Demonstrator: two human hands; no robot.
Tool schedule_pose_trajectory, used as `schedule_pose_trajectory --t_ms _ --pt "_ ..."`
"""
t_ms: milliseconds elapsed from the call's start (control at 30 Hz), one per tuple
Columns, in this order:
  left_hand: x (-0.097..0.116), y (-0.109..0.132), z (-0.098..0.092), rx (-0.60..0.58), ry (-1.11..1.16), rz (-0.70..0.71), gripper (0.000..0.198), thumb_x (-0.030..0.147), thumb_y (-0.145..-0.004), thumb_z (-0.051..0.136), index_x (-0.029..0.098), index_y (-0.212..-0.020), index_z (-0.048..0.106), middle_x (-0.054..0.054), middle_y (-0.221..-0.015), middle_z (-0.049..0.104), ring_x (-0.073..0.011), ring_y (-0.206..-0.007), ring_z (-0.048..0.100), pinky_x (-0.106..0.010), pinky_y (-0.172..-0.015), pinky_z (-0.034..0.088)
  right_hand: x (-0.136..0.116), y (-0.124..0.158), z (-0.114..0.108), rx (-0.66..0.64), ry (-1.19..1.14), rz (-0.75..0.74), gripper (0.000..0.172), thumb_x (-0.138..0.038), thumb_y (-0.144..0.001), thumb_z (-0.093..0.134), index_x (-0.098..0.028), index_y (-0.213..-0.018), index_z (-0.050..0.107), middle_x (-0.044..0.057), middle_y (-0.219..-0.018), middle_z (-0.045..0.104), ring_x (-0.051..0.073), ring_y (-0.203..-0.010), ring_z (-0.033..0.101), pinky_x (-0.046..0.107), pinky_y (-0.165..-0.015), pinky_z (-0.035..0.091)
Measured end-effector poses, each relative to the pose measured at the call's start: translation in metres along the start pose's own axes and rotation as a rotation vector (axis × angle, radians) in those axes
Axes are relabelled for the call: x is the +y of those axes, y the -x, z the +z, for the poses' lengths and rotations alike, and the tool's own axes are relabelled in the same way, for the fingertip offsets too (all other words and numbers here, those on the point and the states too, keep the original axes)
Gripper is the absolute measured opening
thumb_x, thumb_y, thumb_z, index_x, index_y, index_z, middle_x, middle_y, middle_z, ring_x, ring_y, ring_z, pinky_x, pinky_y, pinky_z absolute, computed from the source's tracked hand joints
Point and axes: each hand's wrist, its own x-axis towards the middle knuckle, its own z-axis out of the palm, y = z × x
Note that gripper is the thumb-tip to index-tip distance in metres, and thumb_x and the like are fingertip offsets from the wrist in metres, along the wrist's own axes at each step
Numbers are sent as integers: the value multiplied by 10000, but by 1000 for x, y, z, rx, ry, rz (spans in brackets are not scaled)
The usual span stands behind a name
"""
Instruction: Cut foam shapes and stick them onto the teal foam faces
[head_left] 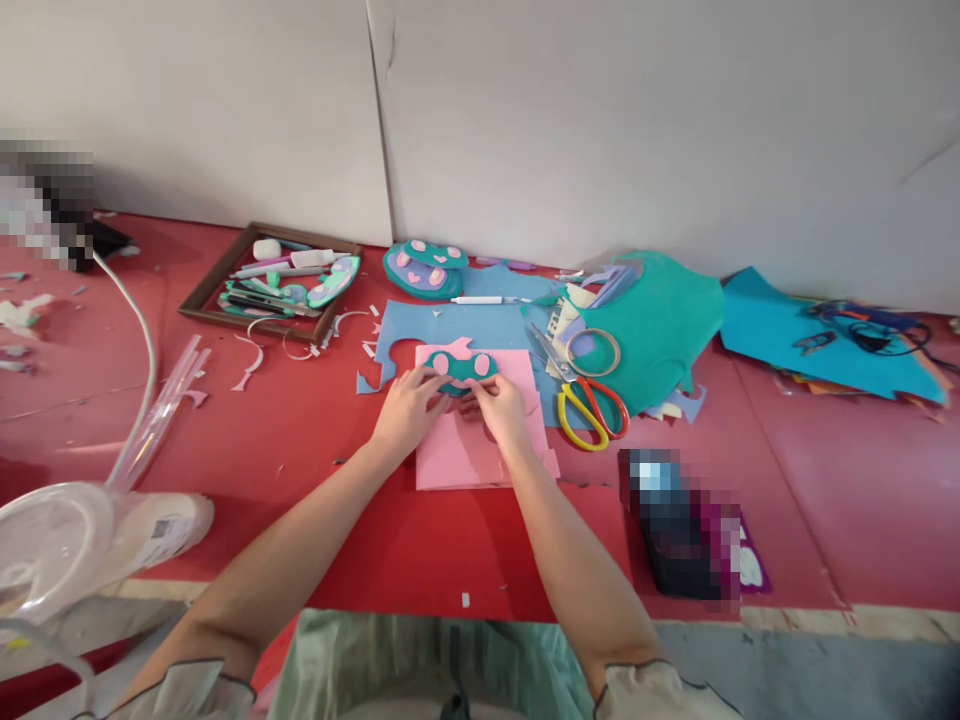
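A small teal foam cutout [462, 368] with pink ovals lies on a pink foam sheet [480, 452] on the red surface. My left hand [409, 405] pinches the cutout's left end with bent fingers. My right hand [499, 405] presses its fingers on the right end and lower edge. Both hands meet over the top of the pink sheet. A blue foam sheet [450, 325] lies just behind it.
Scissors [589, 405] with yellow and red handles and a tape ring [592, 352] lie to the right, by teal sheets [660, 325]. A wooden frame tray [270, 282] of tools sits back left. Stacked teal cutouts [425, 268] are behind. A white device [82, 535] stands front left.
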Motion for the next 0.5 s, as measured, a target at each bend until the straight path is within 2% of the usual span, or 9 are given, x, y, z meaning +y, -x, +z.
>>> schedule_pose_trajectory --t_ms 200,367,500 --pt "11 7 0 -70 -223 51 326 305 -945 458 249 -1180 677 -112 -1172 614 -246 -1034 598 -396 -898 485 0 -2 -5 -39 18 -14 166 -300 -758 645 -241 -723 495 -39 -511 637 174 -421 625 283 -432 544" --pt "10 9 1 -64 -254 70 351 336 -953 448 263 -1229 653 -112 -1181 610 -255 -1061 592 -396 -898 490 1 -10 -18 29 104 -50 150 -332 -739 631 -238 -758 516 -52 -490 616 169 -390 596 263 -382 476" --pt "9 10 1 -66 -254 104 335 296 -939 464 289 -1205 668 -117 -1191 607 -274 -1083 585 -414 -892 495 3 -12 -21 27 153 -99 181 -385 -754 619 -236 -736 520 -52 -482 601 154 -380 566 244 -356 403"
